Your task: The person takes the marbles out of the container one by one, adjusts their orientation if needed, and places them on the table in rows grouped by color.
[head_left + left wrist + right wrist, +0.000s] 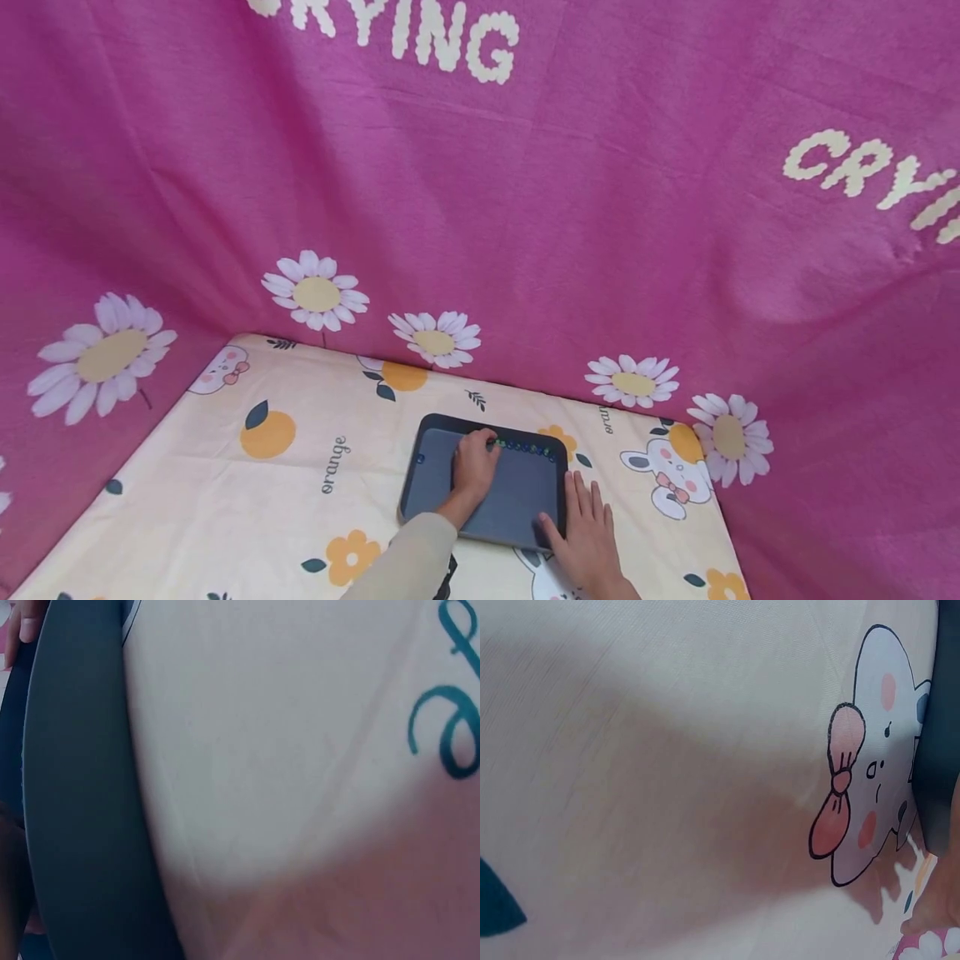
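A dark grey rectangular tray (517, 500) lies on the cloth. Inside it, along the far wall, runs a row of several small shiny blue-green marbles (525, 448), ending near the right corner. One lone blue marble (420, 458) sits by the tray's left wall. My left hand (474, 465) reaches into the tray, its thumb and index finger pinching a marble at the row's left end, mostly covered by the fingertips. My right hand (588, 529) rests with straight, spread fingers against the tray's right edge, thumb over the near right rim. The right wrist view shows the tray's outer wall (939, 727).
A cream tablecloth (225, 517) with oranges, flowers and rabbits covers the table. Pink curtain cloth (525, 217) with daisies hangs behind and at the sides. Under the left forearm a small black object (447, 577) shows partly; its kind is hidden.
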Motion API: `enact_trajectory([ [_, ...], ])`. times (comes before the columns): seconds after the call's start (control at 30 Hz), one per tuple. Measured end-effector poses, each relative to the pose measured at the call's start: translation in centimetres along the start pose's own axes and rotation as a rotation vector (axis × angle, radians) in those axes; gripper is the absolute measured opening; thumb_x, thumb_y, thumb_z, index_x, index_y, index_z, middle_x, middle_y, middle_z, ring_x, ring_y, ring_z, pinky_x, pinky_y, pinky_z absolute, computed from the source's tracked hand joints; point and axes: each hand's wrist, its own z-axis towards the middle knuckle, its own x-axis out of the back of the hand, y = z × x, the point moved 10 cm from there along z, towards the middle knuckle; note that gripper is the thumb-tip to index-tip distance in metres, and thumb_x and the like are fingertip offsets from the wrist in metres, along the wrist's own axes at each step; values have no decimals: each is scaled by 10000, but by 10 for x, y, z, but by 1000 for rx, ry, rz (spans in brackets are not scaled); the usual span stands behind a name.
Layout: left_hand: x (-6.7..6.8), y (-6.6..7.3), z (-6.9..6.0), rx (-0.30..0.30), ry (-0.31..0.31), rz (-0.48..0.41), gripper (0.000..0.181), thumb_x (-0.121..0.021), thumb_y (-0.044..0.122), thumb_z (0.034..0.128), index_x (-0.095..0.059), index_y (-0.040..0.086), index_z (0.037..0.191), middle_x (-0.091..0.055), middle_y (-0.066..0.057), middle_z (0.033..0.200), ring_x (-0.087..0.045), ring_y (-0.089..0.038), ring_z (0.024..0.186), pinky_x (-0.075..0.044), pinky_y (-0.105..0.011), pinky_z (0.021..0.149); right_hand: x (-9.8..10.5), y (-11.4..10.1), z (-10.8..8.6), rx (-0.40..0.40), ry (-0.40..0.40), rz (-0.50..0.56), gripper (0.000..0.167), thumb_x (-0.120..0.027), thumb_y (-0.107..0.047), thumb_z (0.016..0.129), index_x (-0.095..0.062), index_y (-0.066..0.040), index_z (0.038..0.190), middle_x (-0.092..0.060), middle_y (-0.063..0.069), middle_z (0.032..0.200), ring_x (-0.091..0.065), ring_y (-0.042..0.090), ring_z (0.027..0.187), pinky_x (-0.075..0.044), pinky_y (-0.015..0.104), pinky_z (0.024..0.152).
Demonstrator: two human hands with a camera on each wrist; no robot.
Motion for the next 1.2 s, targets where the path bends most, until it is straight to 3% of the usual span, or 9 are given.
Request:
enact_trajectory([
  [0.27,-2,1,0,9,-17,68,102,-802,87,828,-747,124,906,-655,-4,840,-628,-219,849,-533,-398,711,-4,0,-1,-5,-7,-12,912,-506,-605,959,-184,-16,1577,-156,220,1625,-71,482,1466,-67,691,1118],
  [0.6,3,-2,0,-23,20,51,120,-800,53,808,-719,107,879,-655,-26,846,-631,-241,863,-530,-408,747,-2,-4,-2,15,19,-17,901,-509,-598,957,-210,-8,1569,-181,226,1616,-101,488,1459,-83,692,1117],
  [0.87,14,0,-1,-67,28,-50,153,-795,20,788,-767,81,926,-684,-38,858,-669,-207,843,-543,-370,753,-3,-1,-2,4,-1,-22,897,-516,-573,968,-178,-6,1575,-150,219,1627,-70,484,1465,-79,690,1117],
  [1.1,20,-6,0,-20,5,-241,163,-764,34,834,-779,89,987,-726,-26,910,-690,-174,860,-565,-341,765,-2,0,0,20,8,-32,894,-490,-585,978,-169,-4,1576,-145,223,1626,-60,492,1463,-87,683,1120],
  [1.2,27,0,-4,-52,-5,-327,154,-772,32,833,-778,71,982,-744,-23,890,-705,-142,808,-570,-294,701,-3,-1,-1,18,8,-32,900,-496,-583,975,-169,3,1574,-147,232,1623,-58,493,1463,-85,681,1121],
])
